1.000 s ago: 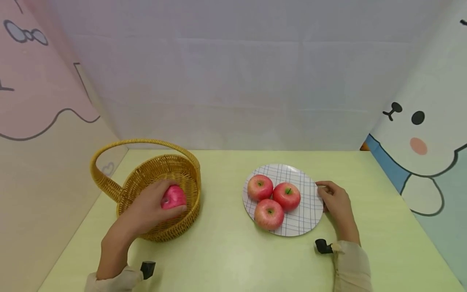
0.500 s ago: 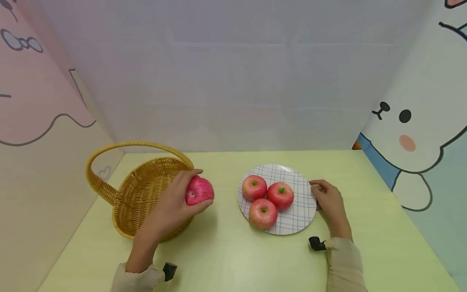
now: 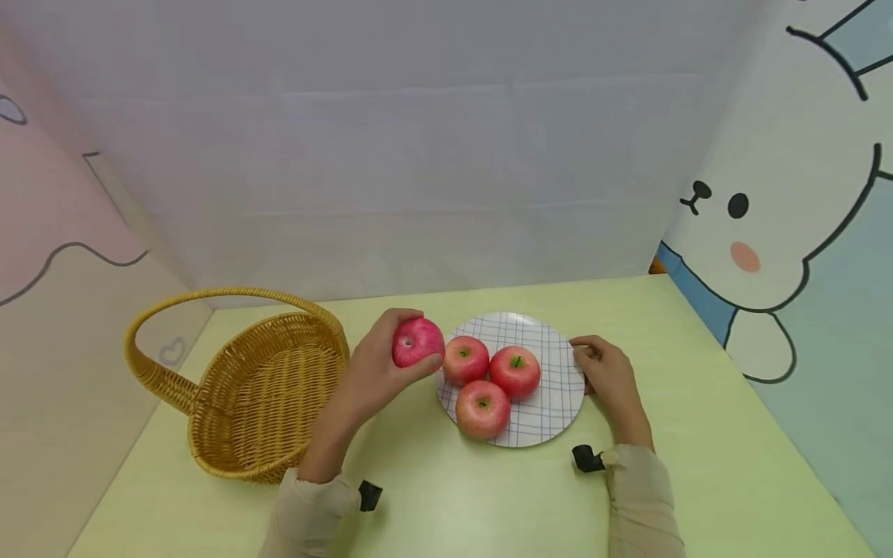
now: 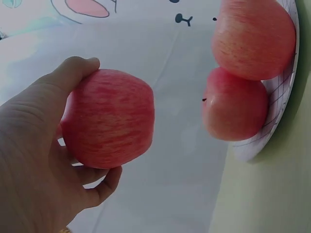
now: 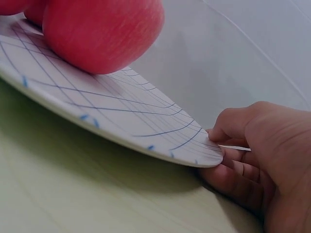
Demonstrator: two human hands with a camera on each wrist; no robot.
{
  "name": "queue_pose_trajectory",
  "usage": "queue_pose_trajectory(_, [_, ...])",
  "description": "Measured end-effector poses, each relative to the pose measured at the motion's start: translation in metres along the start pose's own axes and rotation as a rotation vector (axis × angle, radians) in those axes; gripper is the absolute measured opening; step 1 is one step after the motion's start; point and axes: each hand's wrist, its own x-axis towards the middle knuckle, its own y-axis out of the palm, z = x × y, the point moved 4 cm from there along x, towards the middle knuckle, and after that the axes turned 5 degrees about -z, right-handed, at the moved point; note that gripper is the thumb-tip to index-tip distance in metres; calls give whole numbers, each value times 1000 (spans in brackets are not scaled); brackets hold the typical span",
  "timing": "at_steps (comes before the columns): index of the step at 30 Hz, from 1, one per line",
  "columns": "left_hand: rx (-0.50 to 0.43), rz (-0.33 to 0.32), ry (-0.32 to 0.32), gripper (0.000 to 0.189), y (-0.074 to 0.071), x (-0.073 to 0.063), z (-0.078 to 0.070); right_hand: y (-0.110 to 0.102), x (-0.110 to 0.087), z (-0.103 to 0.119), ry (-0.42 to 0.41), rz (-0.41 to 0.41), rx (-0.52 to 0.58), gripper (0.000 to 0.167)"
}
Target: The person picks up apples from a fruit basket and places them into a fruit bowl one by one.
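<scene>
In the head view my left hand (image 3: pixel 382 368) grips a red apple (image 3: pixel 418 342) in the air, just left of the plate's edge. The left wrist view shows thumb and fingers curled round that apple (image 4: pixel 112 119). A white plate (image 3: pixel 553 403) with a blue grid pattern carries three red apples (image 3: pixel 516 372) grouped on its left part. At the plate's right rim is my right hand (image 3: pixel 608 378). Close up in the right wrist view, its fingers (image 5: pixel 233 124) pinch the rim, one fingertip over the edge and others beneath it.
A yellow wicker basket (image 3: pixel 209 434) with a tall arched handle stands at the left of the pale green table (image 3: pixel 446 504). Behind the table rises a white cloth wall (image 3: pixel 418 178). Side panels with cartoon drawings (image 3: pixel 760 232) border both sides.
My left hand has lifted the apple out of the basket and carried it right, up to the plate. The right hand keeps its place at the rim. The head view has turned slightly right.
</scene>
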Motion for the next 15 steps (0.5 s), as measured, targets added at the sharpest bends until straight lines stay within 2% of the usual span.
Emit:
queue_pose_trajectory(7, [-34, -45, 49, 63, 33, 32, 7, 0, 4, 2, 2, 4, -14, 36])
queue_pose_trajectory(15, [-30, -18, 128, 61, 69, 68, 3, 0, 3, 1, 18, -8, -11, 35])
